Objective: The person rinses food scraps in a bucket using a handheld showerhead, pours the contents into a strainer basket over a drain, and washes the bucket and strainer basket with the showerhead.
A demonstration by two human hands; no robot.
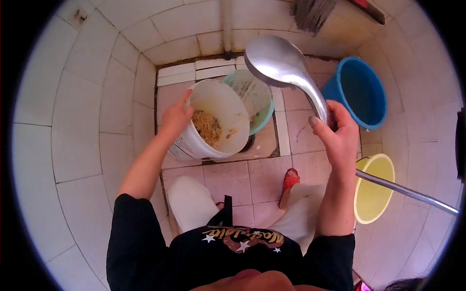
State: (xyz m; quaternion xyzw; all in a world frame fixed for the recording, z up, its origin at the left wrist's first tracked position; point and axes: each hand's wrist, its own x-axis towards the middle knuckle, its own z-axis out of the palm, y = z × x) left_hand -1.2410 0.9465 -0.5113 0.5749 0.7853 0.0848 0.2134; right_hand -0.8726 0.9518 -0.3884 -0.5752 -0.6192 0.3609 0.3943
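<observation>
My left hand point(176, 116) grips the rim of a white bucket point(232, 104), which is tilted with its mouth toward the right. Brownish-yellow food scraps point(208, 128) lie inside it, and a few bits cling to the wall. Just behind the bucket is a pale green strainer basket point(264, 116) with residue on its mesh, partly covered by the bucket. My right hand point(340, 131) is wrapped around the handle of a silver shower head point(279, 60), held raised to the right of the bucket. No water stream from it can be made out.
A blue bucket point(361, 92) with dark contents stands at the right wall. Nearer me is a yellow bucket point(374, 189), with the metal shower hose point(407, 190) crossing over it. A drain hole point(248, 144) shows below the white bucket. A mop head point(313, 14) hangs at the back.
</observation>
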